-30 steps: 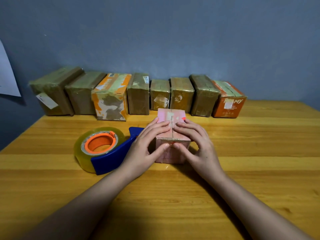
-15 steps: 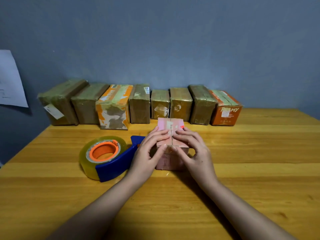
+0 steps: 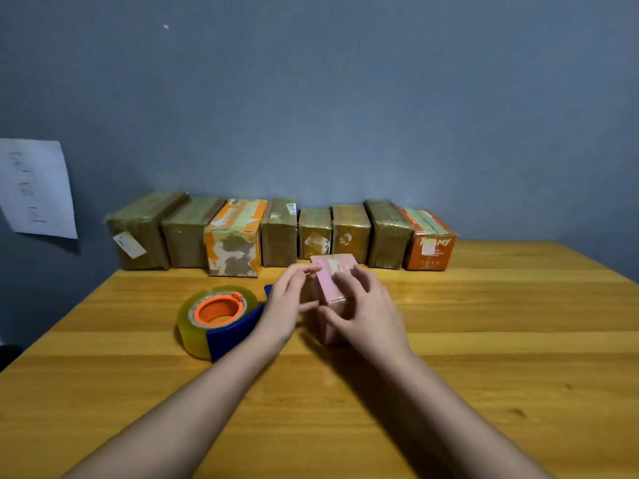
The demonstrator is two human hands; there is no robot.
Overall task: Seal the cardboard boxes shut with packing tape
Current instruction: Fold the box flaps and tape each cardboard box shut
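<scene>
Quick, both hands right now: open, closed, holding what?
Left hand: open, fingertips against the pink box.
Right hand: open, fingers spread over the box.

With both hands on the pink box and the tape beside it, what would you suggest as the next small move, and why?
Probably steady the pink box with the right hand and reach the left hand for the tape dispenser just beside it; neither hand holds tape.
</scene>
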